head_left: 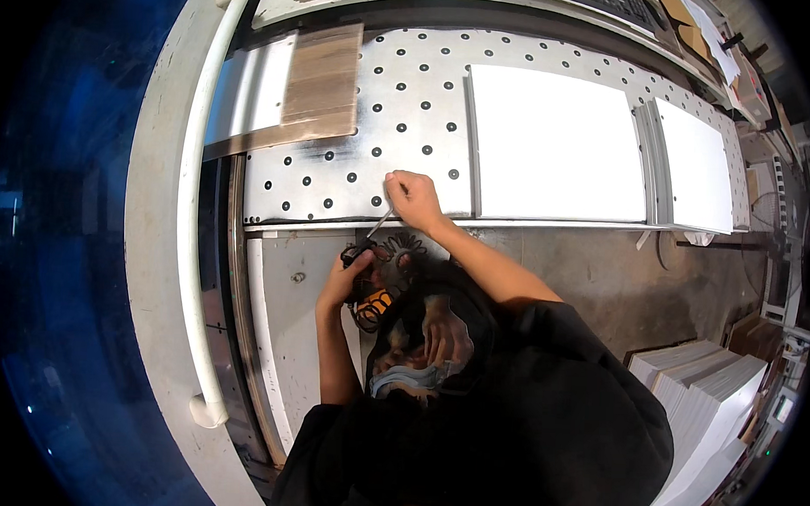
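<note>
My right hand (413,200) is closed in a fist above the front edge of the dotted work table (336,184). From it a thin metal rod (381,224) slants down toward my left hand. Just below the table edge, my left hand (340,277) is closed on a small black object (359,251), whose kind I cannot make out. The rod's tip meets or comes close to this object. Beside it hang loops of black coiled cord (403,246), and an orange piece (376,304) shows among more coils near my body.
Stacks of white sheets, a large one (556,142) and a narrower one (694,160), lie on the table. A brown board (324,81) is at the far left. A white rail (196,246) runs along my left. More stacked boards (699,397) stand lower right.
</note>
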Demonstrator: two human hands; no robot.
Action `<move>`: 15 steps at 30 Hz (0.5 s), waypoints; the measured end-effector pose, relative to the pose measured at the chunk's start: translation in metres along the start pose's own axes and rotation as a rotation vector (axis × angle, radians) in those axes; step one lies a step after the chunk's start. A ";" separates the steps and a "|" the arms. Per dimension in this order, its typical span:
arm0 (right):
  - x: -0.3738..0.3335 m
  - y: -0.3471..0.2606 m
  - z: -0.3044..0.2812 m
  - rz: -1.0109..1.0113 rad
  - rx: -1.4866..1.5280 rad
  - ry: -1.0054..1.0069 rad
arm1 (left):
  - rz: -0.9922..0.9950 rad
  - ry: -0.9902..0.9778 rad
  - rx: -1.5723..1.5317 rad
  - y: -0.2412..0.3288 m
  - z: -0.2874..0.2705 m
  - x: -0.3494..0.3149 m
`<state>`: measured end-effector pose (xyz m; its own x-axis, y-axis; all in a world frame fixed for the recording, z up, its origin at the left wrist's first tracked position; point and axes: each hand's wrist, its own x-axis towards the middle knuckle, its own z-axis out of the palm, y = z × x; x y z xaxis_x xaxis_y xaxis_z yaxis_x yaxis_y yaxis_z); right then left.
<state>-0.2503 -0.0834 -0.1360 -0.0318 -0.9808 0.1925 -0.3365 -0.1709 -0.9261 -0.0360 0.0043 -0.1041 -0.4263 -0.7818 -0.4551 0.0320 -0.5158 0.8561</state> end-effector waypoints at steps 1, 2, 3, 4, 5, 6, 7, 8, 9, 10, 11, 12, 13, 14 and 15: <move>-0.001 0.003 0.001 -0.023 -0.042 0.036 | 0.020 0.011 -0.012 0.004 0.000 -0.002; -0.001 0.002 0.001 0.006 0.017 0.057 | 0.041 0.026 -0.025 0.007 -0.001 -0.005; -0.001 0.001 0.002 0.035 0.077 0.078 | 0.063 0.042 -0.038 0.009 -0.003 -0.008; -0.001 0.000 0.002 0.065 0.137 0.098 | 0.089 0.067 -0.029 0.011 -0.007 -0.010; 0.000 -0.002 0.003 0.065 0.154 0.107 | 0.118 0.093 -0.019 0.015 -0.010 -0.012; 0.001 -0.003 0.002 0.065 0.171 0.116 | 0.146 0.120 -0.009 0.019 -0.010 -0.014; 0.001 -0.005 0.002 0.066 0.188 0.126 | 0.146 0.193 -0.042 0.021 -0.007 -0.016; 0.001 -0.004 0.002 0.057 0.173 0.100 | 0.159 0.207 -0.035 0.024 -0.006 -0.016; 0.000 -0.003 0.001 0.049 0.158 0.075 | 0.172 0.220 -0.026 0.026 -0.006 -0.015; -0.002 -0.002 0.001 0.041 0.143 0.052 | 0.184 0.231 -0.017 0.029 -0.005 -0.014; -0.007 -0.006 0.000 0.051 0.149 0.012 | 0.184 0.235 -0.029 0.031 -0.004 -0.014; -0.015 -0.017 -0.001 0.058 0.156 -0.033 | 0.189 0.243 -0.043 0.033 -0.001 -0.015; -0.024 -0.028 -0.003 0.065 0.162 -0.077 | 0.192 0.250 -0.056 0.036 0.003 -0.014; -0.033 -0.037 -0.006 -0.013 0.110 -0.180 | 0.307 0.309 -0.006 0.040 0.012 -0.013; -0.038 -0.053 -0.014 -0.107 0.106 -0.287 | 0.419 0.368 0.044 0.045 0.023 -0.010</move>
<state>-0.2444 -0.0356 -0.0898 0.2705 -0.9406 0.2052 -0.2236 -0.2686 -0.9369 -0.0506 -0.0030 -0.0558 -0.0408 -0.9917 -0.1223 0.0899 -0.1255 0.9880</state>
